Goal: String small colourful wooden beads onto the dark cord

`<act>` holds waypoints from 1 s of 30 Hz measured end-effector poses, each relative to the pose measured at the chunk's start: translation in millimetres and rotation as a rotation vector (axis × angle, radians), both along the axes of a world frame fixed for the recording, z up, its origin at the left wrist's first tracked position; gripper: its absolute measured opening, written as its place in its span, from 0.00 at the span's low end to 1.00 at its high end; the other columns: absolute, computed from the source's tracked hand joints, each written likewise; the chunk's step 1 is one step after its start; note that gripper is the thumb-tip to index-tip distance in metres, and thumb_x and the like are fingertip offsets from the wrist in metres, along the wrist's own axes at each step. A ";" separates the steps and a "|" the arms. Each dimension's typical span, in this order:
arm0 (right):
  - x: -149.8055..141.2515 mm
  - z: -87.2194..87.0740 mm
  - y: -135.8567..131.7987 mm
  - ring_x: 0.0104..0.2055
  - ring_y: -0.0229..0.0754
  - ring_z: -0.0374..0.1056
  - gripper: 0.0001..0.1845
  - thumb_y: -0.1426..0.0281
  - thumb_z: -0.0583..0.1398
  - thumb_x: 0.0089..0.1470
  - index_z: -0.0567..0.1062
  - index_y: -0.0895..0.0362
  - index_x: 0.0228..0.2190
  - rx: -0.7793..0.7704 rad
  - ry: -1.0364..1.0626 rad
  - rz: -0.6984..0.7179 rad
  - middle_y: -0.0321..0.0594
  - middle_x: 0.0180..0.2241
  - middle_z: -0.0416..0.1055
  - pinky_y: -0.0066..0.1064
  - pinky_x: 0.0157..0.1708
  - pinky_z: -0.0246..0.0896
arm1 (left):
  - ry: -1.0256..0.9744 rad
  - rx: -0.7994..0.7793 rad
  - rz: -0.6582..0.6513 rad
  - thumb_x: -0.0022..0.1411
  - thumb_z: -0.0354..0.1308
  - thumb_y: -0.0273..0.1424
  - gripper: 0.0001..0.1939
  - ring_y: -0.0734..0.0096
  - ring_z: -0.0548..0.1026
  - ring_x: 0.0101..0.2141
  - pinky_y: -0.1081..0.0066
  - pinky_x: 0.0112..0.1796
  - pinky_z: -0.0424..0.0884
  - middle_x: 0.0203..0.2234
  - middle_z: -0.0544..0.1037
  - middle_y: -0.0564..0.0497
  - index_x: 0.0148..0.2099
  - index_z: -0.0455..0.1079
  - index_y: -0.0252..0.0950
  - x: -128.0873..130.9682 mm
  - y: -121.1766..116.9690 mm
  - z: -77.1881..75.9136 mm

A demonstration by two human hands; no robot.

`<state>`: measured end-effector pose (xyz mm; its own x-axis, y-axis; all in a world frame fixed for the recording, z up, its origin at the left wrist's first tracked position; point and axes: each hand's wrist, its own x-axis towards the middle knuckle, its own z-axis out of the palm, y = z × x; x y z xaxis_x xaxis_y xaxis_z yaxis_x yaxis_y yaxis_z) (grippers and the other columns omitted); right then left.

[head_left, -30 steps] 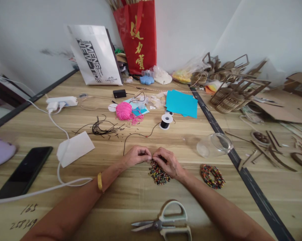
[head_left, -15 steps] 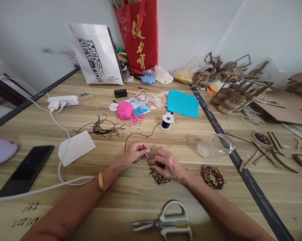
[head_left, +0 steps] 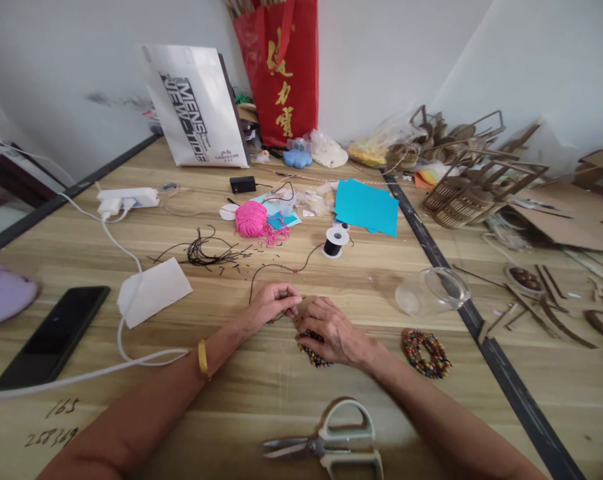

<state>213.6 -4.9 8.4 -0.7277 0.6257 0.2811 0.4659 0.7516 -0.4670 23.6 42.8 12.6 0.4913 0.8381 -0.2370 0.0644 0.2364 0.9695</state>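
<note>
My left hand (head_left: 277, 303) pinches a thin black cord (head_left: 267, 269) between thumb and fingers, its short end pointing toward my other hand. A few small beads sit on the cord below the left fingers. My right hand (head_left: 334, 333) is bent over a pile of small coloured beads (head_left: 317, 361), thumb and fingers apart with beads showing between them. It hides much of the pile. The cord runs back to a white spool (head_left: 335, 243) wound with black cord. Right of my right hand lies a coil of strung beads (head_left: 425, 355).
Scissors (head_left: 326, 445) lie near the front edge. A clear jar (head_left: 429, 293) rests on its side at right. Cut black cords (head_left: 206, 253), pink yarn (head_left: 251, 219) and blue sheets (head_left: 366, 207) lie farther back. A phone (head_left: 51, 339) and white cable (head_left: 121, 333) are at left.
My hands have drawn apart. The right hand has moved down over the bead pile and its fingers have parted, while the left keeps its pinch on the cord. The view has shifted slightly.
</note>
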 end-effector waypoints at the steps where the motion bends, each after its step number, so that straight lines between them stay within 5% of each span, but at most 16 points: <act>1: -0.7 0.4 -0.7 0.40 0.43 0.63 0.06 0.67 0.60 0.57 0.72 0.57 0.31 0.001 -0.007 -0.007 0.41 0.34 0.69 0.38 0.46 0.57 | 0.001 0.001 -0.001 0.49 0.65 0.41 0.17 0.76 0.72 0.21 0.75 0.27 0.68 0.18 0.74 0.53 0.29 0.67 0.31 0.0 0.0 -0.2; 11: 0.9 2.2 3.9 0.41 0.41 0.64 0.04 0.71 0.56 0.60 0.70 0.57 0.34 -0.004 0.107 -0.012 0.41 0.36 0.72 0.37 0.46 0.56 | -0.005 0.001 -0.002 0.47 0.66 0.43 0.19 0.77 0.71 0.21 0.75 0.27 0.68 0.18 0.74 0.53 0.28 0.68 0.31 -0.2 0.3 -0.1; 19: 8.7 -11.6 13.1 0.33 0.40 0.67 0.04 0.70 0.57 0.58 0.72 0.57 0.32 -0.080 0.395 -0.217 0.41 0.30 0.72 0.32 0.36 0.62 | -0.014 0.002 0.006 0.47 0.66 0.44 0.20 0.76 0.72 0.22 0.74 0.29 0.70 0.20 0.75 0.52 0.29 0.68 0.30 -0.2 0.2 -3.1; 30: 10.9 -13.8 13.3 0.31 0.38 0.67 0.04 0.71 0.59 0.55 0.73 0.58 0.32 -0.187 0.430 -0.292 0.40 0.29 0.72 0.29 0.32 0.63 | 0.013 0.045 -0.054 0.48 0.65 0.41 0.18 0.76 0.71 0.22 0.74 0.29 0.69 0.19 0.74 0.53 0.30 0.68 0.31 -0.8 2.6 -13.7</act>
